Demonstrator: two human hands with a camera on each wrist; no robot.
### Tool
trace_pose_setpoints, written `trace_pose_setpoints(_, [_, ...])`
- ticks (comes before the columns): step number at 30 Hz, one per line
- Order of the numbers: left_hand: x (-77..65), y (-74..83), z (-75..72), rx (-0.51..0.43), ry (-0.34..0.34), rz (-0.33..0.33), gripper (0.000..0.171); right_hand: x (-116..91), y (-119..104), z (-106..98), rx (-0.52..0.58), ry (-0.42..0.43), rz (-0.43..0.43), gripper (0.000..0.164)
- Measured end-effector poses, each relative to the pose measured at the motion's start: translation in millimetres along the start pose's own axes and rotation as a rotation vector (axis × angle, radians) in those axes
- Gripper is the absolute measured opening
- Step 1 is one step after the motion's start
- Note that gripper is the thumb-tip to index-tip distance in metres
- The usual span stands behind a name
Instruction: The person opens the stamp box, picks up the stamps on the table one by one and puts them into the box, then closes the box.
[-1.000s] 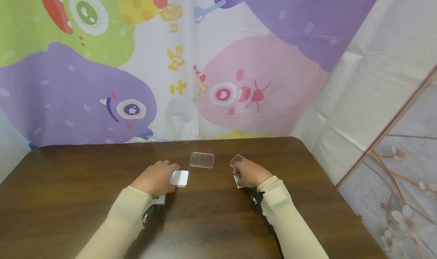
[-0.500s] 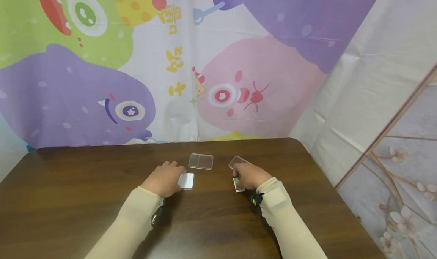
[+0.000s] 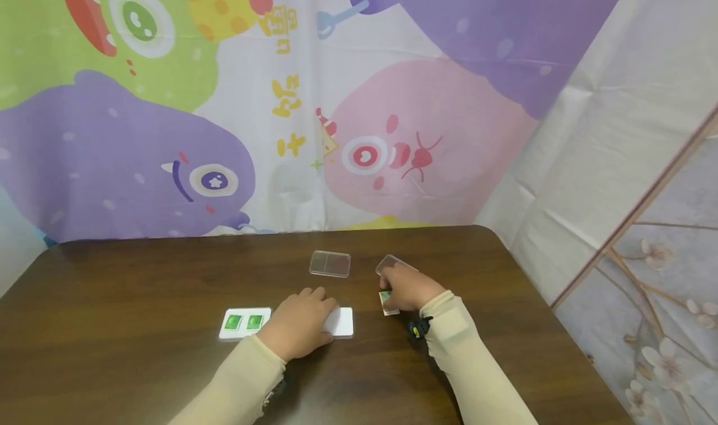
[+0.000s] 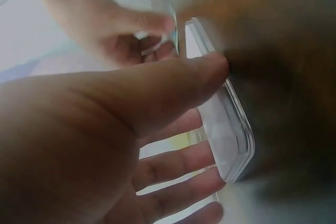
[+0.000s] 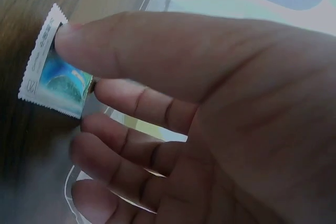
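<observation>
My left hand (image 3: 297, 325) holds a flat clear-edged case with a white insert (image 3: 342, 323), thumb on one edge and fingers along the opposite one. In the left wrist view the case (image 4: 223, 135) sits between thumb and fingertips. To its left lies a similar white case (image 3: 244, 334) bearing two green stamps (image 3: 232, 322). My right hand (image 3: 414, 288) pinches a postage stamp (image 5: 39, 85) between thumb and index finger; it has perforated edges and a blue-green picture. The thumb covers part of that picture.
Two clear plastic pieces lie farther back on the brown wooden table (image 3: 140, 375): one clear piece (image 3: 336, 265) mid-table, another clear piece (image 3: 387, 263) partly behind my right hand. A cartoon-printed cloth (image 3: 303, 207) hangs behind the table.
My left hand has carried the white case rightward and toward me, uncovering the case with the two green stamps. My right hand stays nearly in place with its stamp.
</observation>
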State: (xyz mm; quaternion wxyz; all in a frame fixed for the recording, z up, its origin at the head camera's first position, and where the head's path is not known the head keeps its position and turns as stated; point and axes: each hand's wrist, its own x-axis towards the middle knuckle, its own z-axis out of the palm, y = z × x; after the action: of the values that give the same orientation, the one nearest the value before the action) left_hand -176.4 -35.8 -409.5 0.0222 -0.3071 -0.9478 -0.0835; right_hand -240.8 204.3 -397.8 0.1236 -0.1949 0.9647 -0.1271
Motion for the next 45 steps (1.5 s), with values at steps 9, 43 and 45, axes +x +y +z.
trace_pose_setpoints(9, [-8.8,15.9,-0.4,-0.070,-0.094,0.000,0.067,1.6,1.9,5.0,0.102,-0.067,-0.011,0.033])
trace_pose_setpoints(43, [-23.3,1.2,-11.7,-0.071,-0.115,-0.078,0.062,-0.8,-6.2,2.0,0.138,-0.160,-0.078,0.021])
trace_pose_setpoints(45, [-24.1,-0.5,-13.7,-0.086,-0.131,-0.083,0.061,-0.9,-7.1,2.4,0.143,-0.170,-0.100,0.021])
